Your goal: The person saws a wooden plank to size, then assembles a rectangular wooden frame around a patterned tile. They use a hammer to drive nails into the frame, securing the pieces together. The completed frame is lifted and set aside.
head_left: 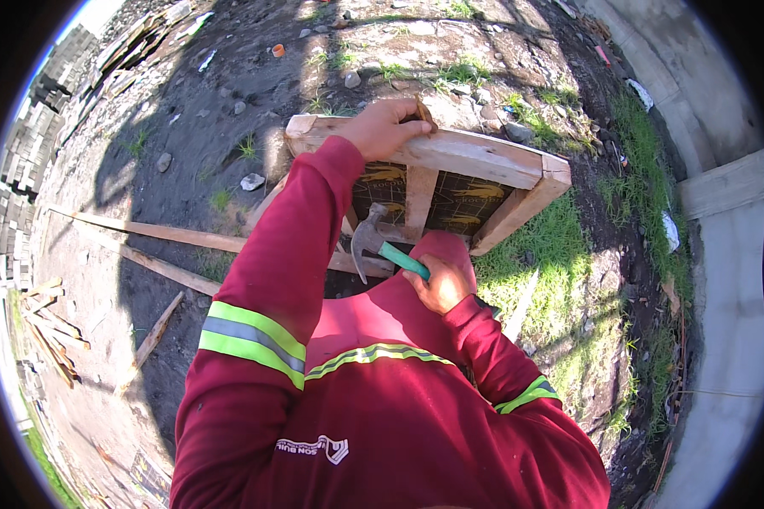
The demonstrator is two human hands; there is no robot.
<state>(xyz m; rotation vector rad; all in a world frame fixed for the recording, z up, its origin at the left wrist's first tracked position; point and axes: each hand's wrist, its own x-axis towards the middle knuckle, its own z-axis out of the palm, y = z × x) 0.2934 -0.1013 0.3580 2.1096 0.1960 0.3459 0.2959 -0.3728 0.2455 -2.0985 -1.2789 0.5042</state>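
My right hand (pixel 444 287) is wrapped round the green handle of a claw hammer (pixel 370 242), whose grey head points up and left in front of my lap. A wooden frame panel (pixel 475 159) stands tilted before me, with pale timber edges, a middle brace and dark printed sheeting (pixel 467 204) behind. On its top edge rests my left hand (pixel 384 129), fingers closed in a pinch. A small brown piece (pixel 425 114) sticks up at the fingertips; I cannot make out what it is.
Long boards (pixel 161 231) lie on the dirt to the left, with a pile of wood pieces (pixel 53 331) farther out. Concrete blocks (pixel 13 170) are stacked at the far left. Grass (pixel 535 250) and stones lie beyond the panel, and a concrete wall (pixel 726 339) runs along the right.
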